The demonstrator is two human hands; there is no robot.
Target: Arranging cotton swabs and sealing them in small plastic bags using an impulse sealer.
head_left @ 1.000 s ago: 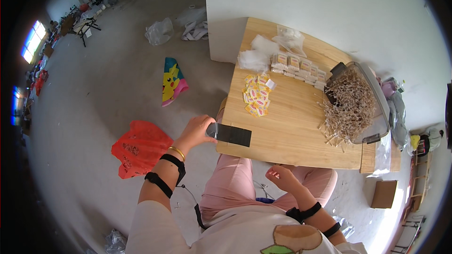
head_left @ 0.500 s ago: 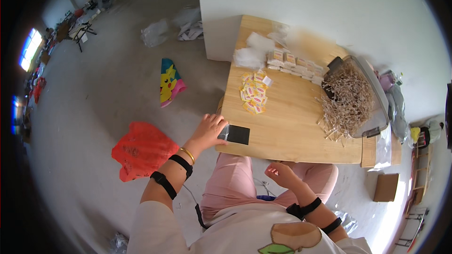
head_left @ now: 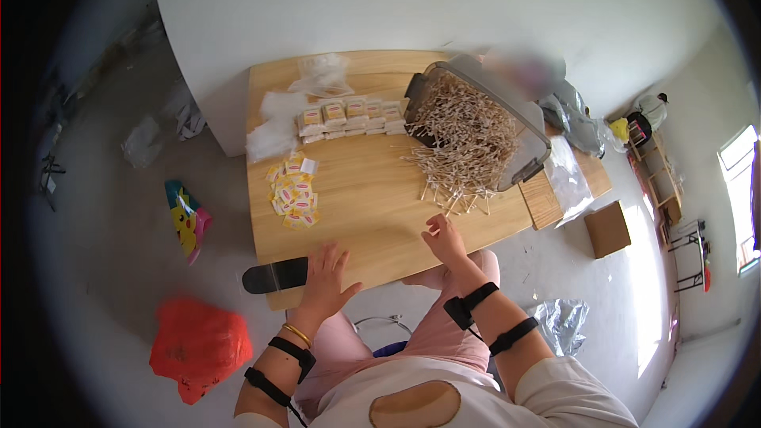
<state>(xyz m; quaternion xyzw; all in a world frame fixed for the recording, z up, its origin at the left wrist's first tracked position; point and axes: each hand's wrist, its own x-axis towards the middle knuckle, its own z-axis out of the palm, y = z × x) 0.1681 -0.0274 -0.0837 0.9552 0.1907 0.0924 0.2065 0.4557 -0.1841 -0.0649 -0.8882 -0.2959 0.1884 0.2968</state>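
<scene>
My left hand (head_left: 326, 277) is open, fingers spread, at the table's near left edge. It lies against the right end of a flat black strip (head_left: 273, 276) with a rounded outer end that juts past the edge. My right hand (head_left: 445, 239) hovers by the front edge, fingers loosely bent and apart, holding nothing I can see. Just beyond it, cotton swabs (head_left: 468, 127) spill from a tipped grey plastic bin (head_left: 525, 147). Small yellow-and-white cards (head_left: 293, 194) lie in a loose pile beyond my left hand.
Stacked small packs of swabs (head_left: 349, 115) stand toward the back of the wooden table (head_left: 365, 190), beside clear plastic bags (head_left: 277, 115). A red plastic bag (head_left: 198, 345) rests on the floor at left. To the right are a cardboard box (head_left: 608, 230) and silvery plastic (head_left: 561, 325).
The view has swung to the right. My left hand has shifted from the black strip's outer end to its inner end, fingers now spread. My right hand has risen from my lap to the table edge.
</scene>
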